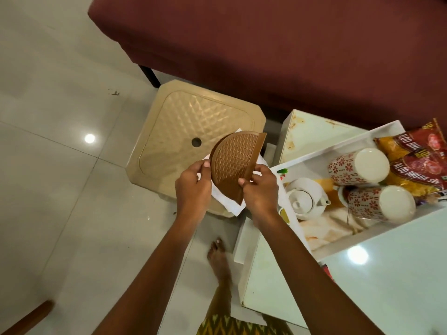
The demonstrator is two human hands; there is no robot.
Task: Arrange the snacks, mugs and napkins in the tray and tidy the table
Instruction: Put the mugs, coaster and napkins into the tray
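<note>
A brown half-round napkin holder [231, 165] with white napkins [228, 206] in it is held over the beige stool. My left hand [192, 189] pinches the napkins at the holder's curved left side. My right hand [261, 189] grips the holder's flat base edge. To the right, the white tray [314, 155] on the white table holds two flowered mugs [358, 166] [379, 203] lying on their sides, a white teapot [306, 199], red snack packets [420, 163] and a cream cloth [329, 226].
The beige plastic stool [193, 131] stands on the tiled floor beside a maroon sofa [266, 44]. The white glass-topped table [387, 286] fills the lower right. My bare foot [219, 257] is on the floor by the table's edge. A wooden piece [29, 317] shows at bottom left.
</note>
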